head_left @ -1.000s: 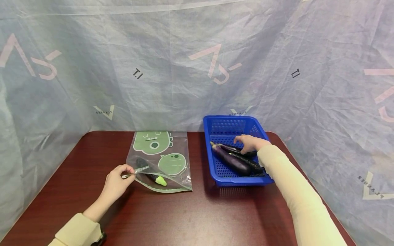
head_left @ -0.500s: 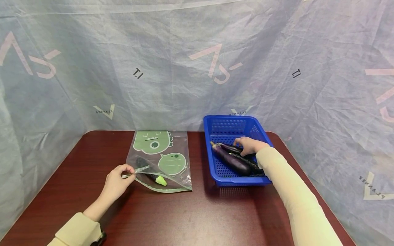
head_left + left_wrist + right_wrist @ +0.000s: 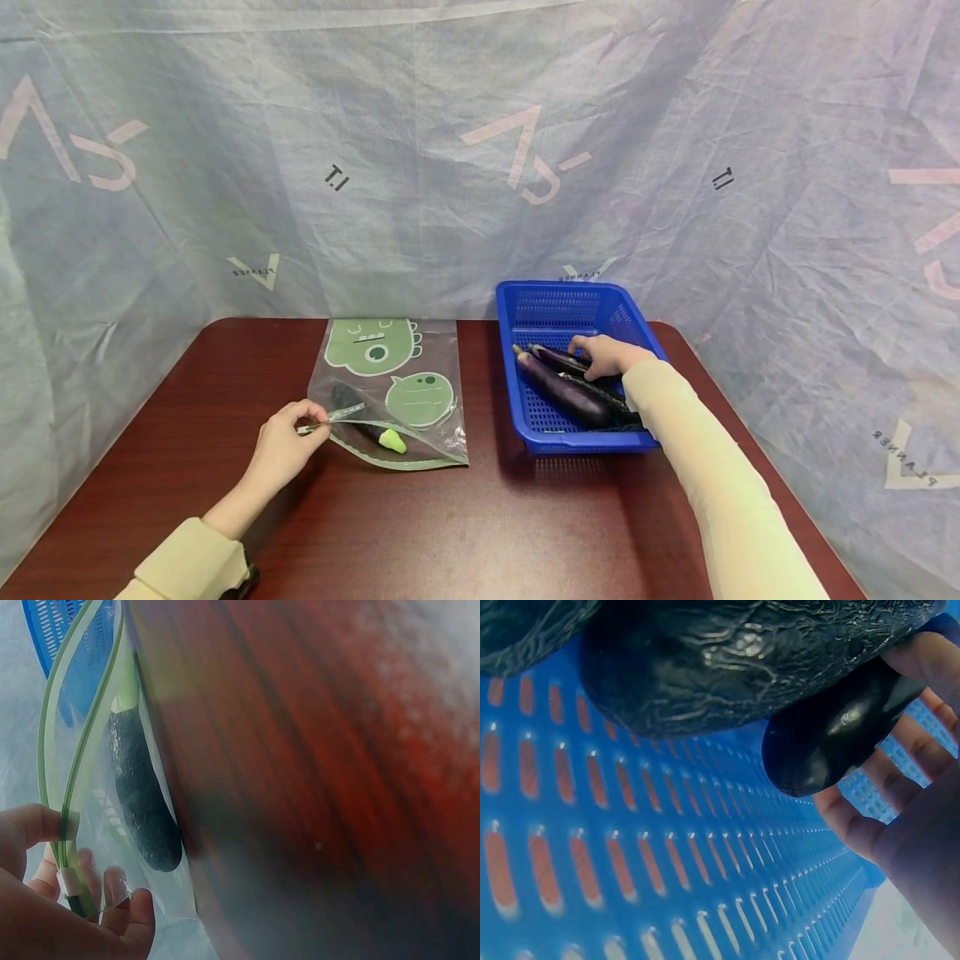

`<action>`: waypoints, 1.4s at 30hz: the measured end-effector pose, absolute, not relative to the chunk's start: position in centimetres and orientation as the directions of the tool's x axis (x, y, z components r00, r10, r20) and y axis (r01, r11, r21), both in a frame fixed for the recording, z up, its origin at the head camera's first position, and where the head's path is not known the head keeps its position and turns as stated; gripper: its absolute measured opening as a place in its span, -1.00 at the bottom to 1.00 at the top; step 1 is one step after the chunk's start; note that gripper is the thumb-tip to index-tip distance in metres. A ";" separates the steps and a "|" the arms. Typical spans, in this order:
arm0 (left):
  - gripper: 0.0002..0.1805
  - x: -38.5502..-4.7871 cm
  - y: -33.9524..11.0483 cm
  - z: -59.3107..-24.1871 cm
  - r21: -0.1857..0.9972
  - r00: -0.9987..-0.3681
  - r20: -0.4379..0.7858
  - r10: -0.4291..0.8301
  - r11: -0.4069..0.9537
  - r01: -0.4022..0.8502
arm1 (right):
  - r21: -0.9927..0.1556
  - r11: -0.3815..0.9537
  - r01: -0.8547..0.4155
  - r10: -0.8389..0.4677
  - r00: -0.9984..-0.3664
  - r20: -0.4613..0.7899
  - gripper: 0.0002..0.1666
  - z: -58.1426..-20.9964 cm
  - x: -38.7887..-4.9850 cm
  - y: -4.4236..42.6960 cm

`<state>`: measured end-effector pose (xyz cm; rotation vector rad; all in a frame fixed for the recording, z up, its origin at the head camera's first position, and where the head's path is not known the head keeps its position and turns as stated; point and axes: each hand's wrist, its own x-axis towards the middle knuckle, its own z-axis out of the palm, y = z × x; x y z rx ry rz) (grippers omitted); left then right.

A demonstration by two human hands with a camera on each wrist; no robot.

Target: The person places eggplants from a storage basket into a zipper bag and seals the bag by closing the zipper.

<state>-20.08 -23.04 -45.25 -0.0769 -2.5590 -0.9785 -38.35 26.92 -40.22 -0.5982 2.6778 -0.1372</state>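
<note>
My left hand (image 3: 288, 442) pinches one corner of the mouth of a clear zip bag (image 3: 420, 400) with green cartoon prints. The bag's mouth gapes toward me, also in the left wrist view. Inside it lies a dark eggplant (image 3: 142, 787), its pale green stem end nearest the mouth. Over the blue basket, my right hand (image 3: 611, 356) reaches in and grips the rearmost eggplant (image 3: 810, 750), thumb on one side and fingers on the other. A long purple eggplant (image 3: 562, 396) and a wrinkled dark one (image 3: 697, 667) lie beside it. The hand hides part of the gripped eggplant.
The blue perforated basket (image 3: 592, 440) stands at the back right of the reddish-brown table (image 3: 480, 533), its walls rising around the right hand. A pale printed sheet (image 3: 420, 208) hangs behind the table and along both sides.
My right hand has lowered slightly and taken hold of the rear eggplant, whose stem end has shifted up a little. The left hand and the bag stay in place.
</note>
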 end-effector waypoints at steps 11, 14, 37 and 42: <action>-0.86 -20.0 -23.0 -45.1 0.638 -0.917 0.388 -0.094 0.745 0.194 | -0.193 0.903 -0.385 -0.430 -0.835 -0.344 -0.41 -39.6 -38.2 26.5; -0.87 -20.0 -23.0 -45.2 0.639 -0.918 0.385 -0.093 0.745 0.192 | -0.190 0.904 -0.382 -0.426 -0.834 -0.352 -0.39 -39.4 -38.2 26.3; -0.88 -20.0 -23.2 -45.0 0.630 -0.910 0.407 -0.082 0.747 0.214 | -0.231 0.894 -0.385 -0.445 -0.824 -0.350 -0.38 -35.8 -36.7 24.8; -0.88 -20.2 -23.2 -45.1 0.627 -0.914 0.400 -0.075 0.750 0.213 | -0.232 0.895 -0.382 -0.443 -0.825 -0.351 -0.38 -35.2 -36.4 24.7</action>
